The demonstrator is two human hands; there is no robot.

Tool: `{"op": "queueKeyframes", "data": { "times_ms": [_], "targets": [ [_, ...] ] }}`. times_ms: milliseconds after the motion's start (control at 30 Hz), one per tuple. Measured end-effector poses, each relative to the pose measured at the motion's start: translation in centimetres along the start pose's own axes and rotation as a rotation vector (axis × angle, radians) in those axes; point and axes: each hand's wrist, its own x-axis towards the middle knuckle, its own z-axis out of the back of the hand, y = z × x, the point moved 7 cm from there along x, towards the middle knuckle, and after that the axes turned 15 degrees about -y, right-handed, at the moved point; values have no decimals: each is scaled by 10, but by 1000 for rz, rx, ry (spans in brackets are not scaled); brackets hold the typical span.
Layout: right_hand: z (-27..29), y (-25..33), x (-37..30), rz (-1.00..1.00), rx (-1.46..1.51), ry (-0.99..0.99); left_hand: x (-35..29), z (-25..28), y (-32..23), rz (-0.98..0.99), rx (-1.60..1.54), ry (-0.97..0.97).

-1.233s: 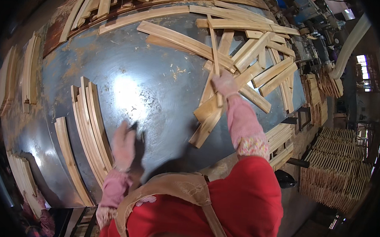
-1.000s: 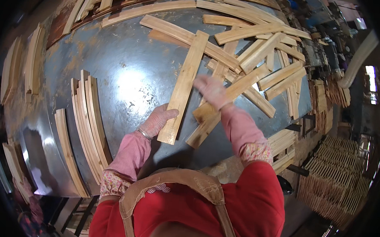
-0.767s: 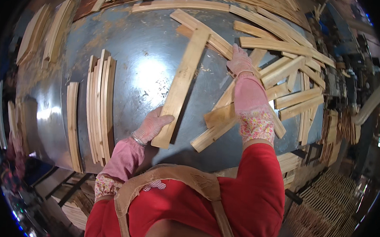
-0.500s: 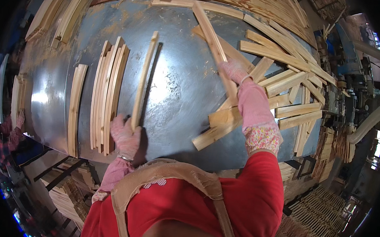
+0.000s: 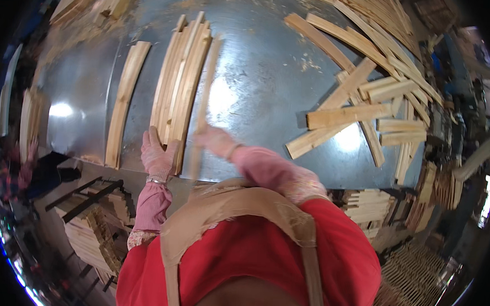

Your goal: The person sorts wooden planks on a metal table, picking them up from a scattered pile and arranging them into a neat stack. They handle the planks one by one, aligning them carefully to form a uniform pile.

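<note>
Several pale wooden strips (image 5: 173,88) lie side by side in a tight row on a grey metal table (image 5: 249,70). At their near ends rests my left hand (image 5: 158,157) in a pink glove, fingers spread over the wood. Just right of the row, my right hand (image 5: 218,142), also gloved, is closed around one wooden strip (image 5: 209,82). That strip is blurred by motion and runs nearly parallel to the row, with its lower part partly behind my fingers.
A separate strip (image 5: 127,102) lies left of the row. On the right spreads a loose, crossed pile of wooden strips (image 5: 349,111). Wood stacks (image 5: 88,230) stand below the table's near edge. Another person's hand (image 5: 32,148) touches a bundle (image 5: 27,122) at far left.
My right hand has swung left from the loose pile, bringing a strip beside the row. The strip my left hand touched no longer stands apart. The whole view has shifted.
</note>
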Motion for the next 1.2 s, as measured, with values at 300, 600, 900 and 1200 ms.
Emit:
{"op": "queueKeyframes", "data": {
  "times_ms": [300,600,900,1200],
  "targets": [
    [224,-64,-11,64,-509,-873,-19,-17,45,-85,-182,-99],
    [314,-340,-160,-931,273,-1370,-47,-2,-107,-217,-670,-146],
    [227,-351,-120,-102,540,-1215,-127,-142,-373,-125,-919,1122],
    [381,-356,-82,-461,514,-1256,-47,-43,-239,-294,1,5]
  ]
}}
